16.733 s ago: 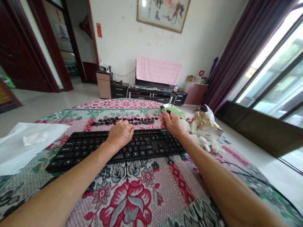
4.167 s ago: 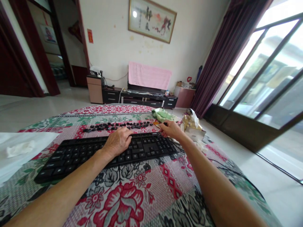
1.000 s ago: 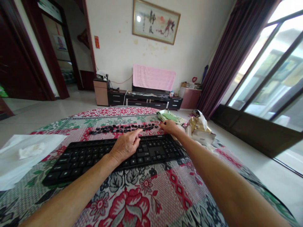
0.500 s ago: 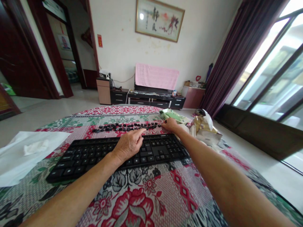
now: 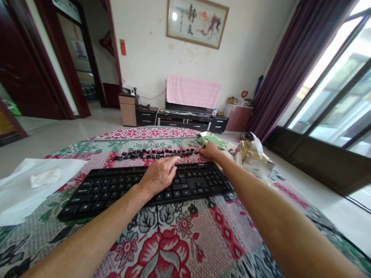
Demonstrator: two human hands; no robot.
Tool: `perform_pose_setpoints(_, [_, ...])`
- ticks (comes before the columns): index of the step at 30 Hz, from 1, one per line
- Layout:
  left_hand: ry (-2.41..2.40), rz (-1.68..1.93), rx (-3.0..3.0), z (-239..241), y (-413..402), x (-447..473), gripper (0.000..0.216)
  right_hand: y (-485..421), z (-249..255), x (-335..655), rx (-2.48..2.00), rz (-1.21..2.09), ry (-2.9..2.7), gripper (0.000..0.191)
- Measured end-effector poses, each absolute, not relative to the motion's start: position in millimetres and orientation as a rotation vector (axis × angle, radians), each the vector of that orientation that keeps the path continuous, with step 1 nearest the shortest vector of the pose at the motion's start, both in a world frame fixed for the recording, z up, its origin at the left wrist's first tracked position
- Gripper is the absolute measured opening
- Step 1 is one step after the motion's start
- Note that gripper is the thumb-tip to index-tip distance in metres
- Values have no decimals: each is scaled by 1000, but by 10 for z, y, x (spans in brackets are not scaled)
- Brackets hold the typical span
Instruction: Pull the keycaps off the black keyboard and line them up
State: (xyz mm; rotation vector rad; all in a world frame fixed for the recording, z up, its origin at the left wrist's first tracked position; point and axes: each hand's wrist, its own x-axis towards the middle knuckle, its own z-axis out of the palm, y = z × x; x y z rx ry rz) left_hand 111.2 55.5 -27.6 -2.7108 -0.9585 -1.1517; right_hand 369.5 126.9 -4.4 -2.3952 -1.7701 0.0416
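A black keyboard (image 5: pixel 197 183) lies across the patterned tablecloth in front of me. My left hand (image 5: pixel 160 173) is over its middle, index finger stretched toward the far edge and thumb apart from it; its other fingers are mostly hidden. Beyond the keyboard, loose black keycaps (image 5: pixel 141 154) lie in uneven rows. At their right end my right hand (image 5: pixel 210 150) reaches down to the cloth, its fingertips pinched together on a small black keycap (image 5: pixel 204 146), mostly covered by the fingers.
A green packet (image 5: pixel 214 139) lies just past my right hand. Right of it stands a gold tissue box (image 5: pixel 251 156) with a tissue sticking out. White paper sheets (image 5: pixel 17 193), with a crumpled tissue (image 5: pixel 45 178) on top, lie at the left. The tablecloth (image 5: pixel 162 247) covers the table.
The view has shifted slightly. Both hands keep nearly the same places, the left over the keyboard and the right at the end of the keycap rows.
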Motion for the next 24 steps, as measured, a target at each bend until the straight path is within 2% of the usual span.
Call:
perform_pose_setpoints(9, [-963,-1131,-2732,-282,561,1111,32,1259,14,3653,-2336,32,-1737,27])
perform_pose_setpoints(13, [-966,-1117,-2730,-281,562,1114,32,1156,162,3663,-2153,0,-1533,34])
perform_pose_setpoints(18, [-933,-1068,-2734,-259,548,1108,33,833,373,3690,-1866,109,-1454,41])
perform_pose_setpoints(21, [-948,-1060,-2734,-259,547,1105,31,615,427,3685,-1866,120,-1468,38])
perform_pose_setpoints(24, [-947,-1052,-2730,-269,553,1105,30,429,436,3661,-1899,332,-1452,31])
